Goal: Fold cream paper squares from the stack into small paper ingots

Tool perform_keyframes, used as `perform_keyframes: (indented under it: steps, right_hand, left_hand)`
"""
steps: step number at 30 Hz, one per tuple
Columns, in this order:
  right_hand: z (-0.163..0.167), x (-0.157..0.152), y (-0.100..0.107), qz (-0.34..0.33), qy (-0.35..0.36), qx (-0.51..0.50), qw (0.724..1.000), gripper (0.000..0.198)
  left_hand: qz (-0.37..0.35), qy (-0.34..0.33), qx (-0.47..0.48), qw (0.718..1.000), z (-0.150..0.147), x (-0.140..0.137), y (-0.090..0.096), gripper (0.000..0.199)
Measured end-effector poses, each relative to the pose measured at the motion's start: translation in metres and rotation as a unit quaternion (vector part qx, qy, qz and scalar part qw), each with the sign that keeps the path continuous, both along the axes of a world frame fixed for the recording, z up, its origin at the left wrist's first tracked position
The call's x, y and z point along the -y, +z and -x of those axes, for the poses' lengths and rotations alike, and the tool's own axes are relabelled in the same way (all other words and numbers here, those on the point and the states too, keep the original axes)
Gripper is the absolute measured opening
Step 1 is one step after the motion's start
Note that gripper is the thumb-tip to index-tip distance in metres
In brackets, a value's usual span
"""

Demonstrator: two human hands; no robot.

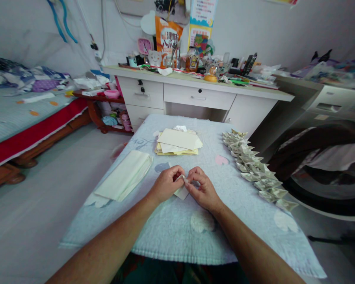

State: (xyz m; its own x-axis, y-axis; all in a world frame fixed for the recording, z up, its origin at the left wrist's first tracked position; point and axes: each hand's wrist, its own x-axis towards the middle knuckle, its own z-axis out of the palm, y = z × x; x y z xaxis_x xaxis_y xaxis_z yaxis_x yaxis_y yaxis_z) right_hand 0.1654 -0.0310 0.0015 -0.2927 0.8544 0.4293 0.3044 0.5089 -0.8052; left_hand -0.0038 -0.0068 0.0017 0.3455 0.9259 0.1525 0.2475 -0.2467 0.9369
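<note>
Between my two hands, over the middle of the cloth-covered table, is a small folded piece of paper [182, 192]. My left hand [168, 182] pinches its upper left part with thumb and fingers. From the other side, my right hand [203, 188] grips it, fingers bent and thumb pressed in. The fingertips of both hands almost meet and hide part of the folds. Beyond the hands lies a stack of cream paper sheets [177, 139]. A thicker bundle of folded pale paper [124, 173] rests to the left. On the right stand several folded paper boats [254, 167] in close rows.
A pale blue patterned cloth [171, 232] covers the table. Behind it stands a white desk [201, 94] crowded with jars, a pink clock [144, 46] and an orange bag [168, 37]. A bed [32, 114] is at left, a washing machine [328, 181] at right.
</note>
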Motion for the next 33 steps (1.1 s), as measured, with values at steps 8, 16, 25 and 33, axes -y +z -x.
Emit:
perform_keyframes:
  steps: [8,16,25,33]
  right_hand:
    - [-0.0019,0.0003,0.0035,0.015,0.003,-0.010,1.000,0.012]
    - [-0.0016,-0.0019,-0.0002,0.119,-0.036,-0.066,0.990,0.021]
    - [0.0000,-0.0022,-0.0027,0.137,-0.036,-0.052,0.989,0.025]
    - [0.0012,-0.0007,0.0024,0.139,-0.009,-0.038,0.990,0.025]
  left_hand:
    - [0.025,-0.022,0.047,0.998,0.0023,0.0007,0.0023,0.012]
    - [0.047,-0.024,0.065,0.996,0.0029,-0.0005,0.0018,0.014]
    - [0.075,-0.037,0.100,0.991,0.0049,0.0003,0.0066,0.026]
    - [0.049,-0.027,0.064,0.996,0.0031,-0.0023,-0.0013,0.020]
